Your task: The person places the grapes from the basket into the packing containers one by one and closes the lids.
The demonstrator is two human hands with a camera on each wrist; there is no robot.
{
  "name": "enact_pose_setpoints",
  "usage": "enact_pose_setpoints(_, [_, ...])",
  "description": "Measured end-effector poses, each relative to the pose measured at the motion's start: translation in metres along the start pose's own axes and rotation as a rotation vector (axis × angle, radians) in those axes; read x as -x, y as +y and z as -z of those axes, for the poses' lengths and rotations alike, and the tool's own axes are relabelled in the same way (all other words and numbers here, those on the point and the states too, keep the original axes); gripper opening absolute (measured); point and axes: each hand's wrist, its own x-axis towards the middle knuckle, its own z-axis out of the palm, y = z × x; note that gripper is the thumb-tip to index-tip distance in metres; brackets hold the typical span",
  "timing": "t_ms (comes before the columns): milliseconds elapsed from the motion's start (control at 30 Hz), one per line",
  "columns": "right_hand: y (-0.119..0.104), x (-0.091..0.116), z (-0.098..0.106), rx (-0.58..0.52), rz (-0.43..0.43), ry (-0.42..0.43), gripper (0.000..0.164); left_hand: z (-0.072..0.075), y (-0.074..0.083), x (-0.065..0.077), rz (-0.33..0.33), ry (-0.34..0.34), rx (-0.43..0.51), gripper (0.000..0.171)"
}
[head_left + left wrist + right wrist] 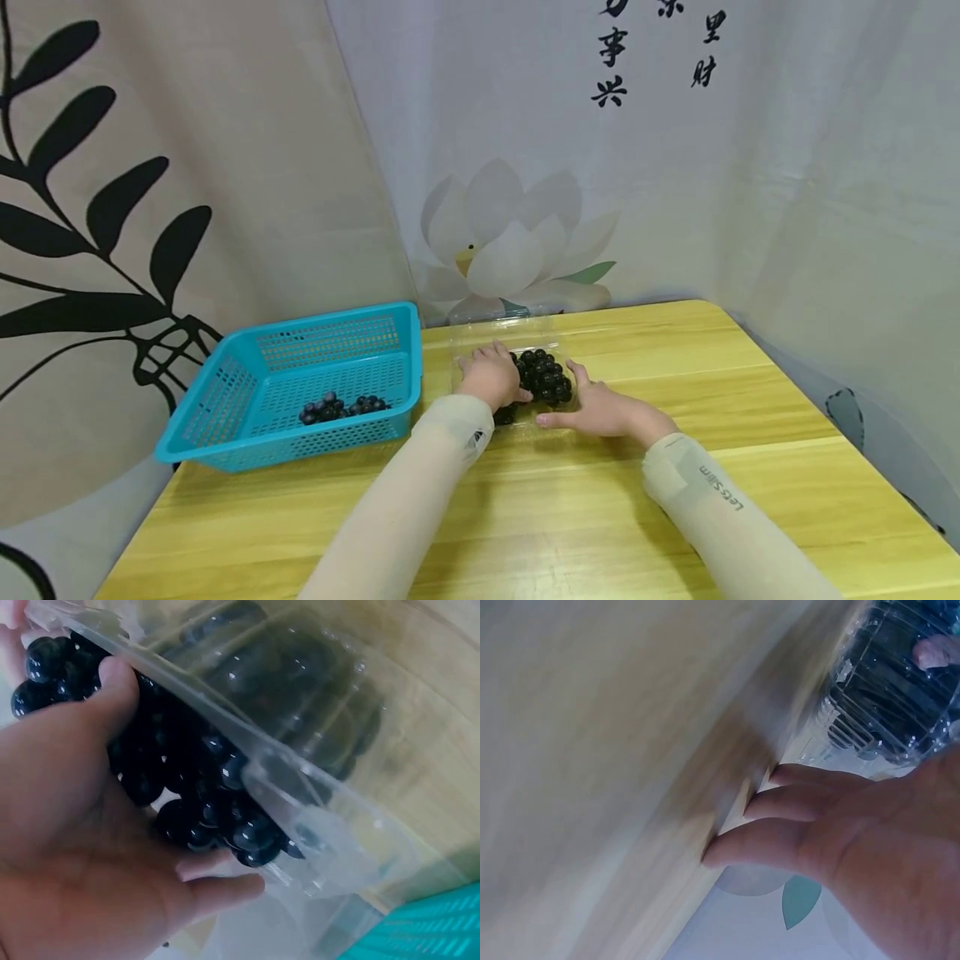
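Dark, glossy grapes (545, 375) sit bunched in a clear plastic box (504, 335) towards the table's far edge, its transparent lid standing behind. My left hand (489, 382) reaches into the box's left side. In the left wrist view its thumb lies over the grapes (199, 776) and the fingers curl round them, partly hidden by the fruit, beside the box wall (330, 802). My right hand (600, 410) is spread at the box's right side with thumb and fingers apart. The right wrist view shows its fingertips (714, 851) down at the wooden tabletop, holding nothing.
On the left stands a blue perforated plastic basket (414, 333) with a small cluster of dark grapes (330, 408) at its front. The wooden table (675, 517) ends at a printed curtain (510, 100) behind.
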Motion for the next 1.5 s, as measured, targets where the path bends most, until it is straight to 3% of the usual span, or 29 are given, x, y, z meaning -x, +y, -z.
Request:
enact_pose_setpoints(167, [-0.001,0.0,0.0,0.0,-0.009,-0.011,0.135,0.001,0.001,-0.008,0.054,-0.094,0.023,0.115])
enact_pose_setpoints(333, [0.0,0.001,-0.001,0.003,-0.026,-0.01,0.136,0.01,0.005,0.0,0.054,-0.125,-0.003,0.108])
enact_pose_setpoints(567, [0.0,0.001,0.001,0.002,-0.01,-0.007,0.137,0.008,0.007,-0.008,0.031,-0.109,0.012,0.106])
enact_pose_setpoints(733, [-0.001,0.0,0.006,0.001,0.003,0.002,0.134,0.01,0.006,-0.013,-0.015,-0.111,-0.053,0.105])
enact_pose_setpoints(967, [-0.002,0.001,0.006,0.022,-0.04,-0.016,0.137,0.007,-0.002,-0.015,-0.099,-0.088,-0.132,0.098])
enact_pose_setpoints(1500, [-0.002,-0.003,0.013,0.132,-0.059,-0.048,0.136,0.008,-0.008,-0.015,-0.14,-0.061,-0.149,0.093])
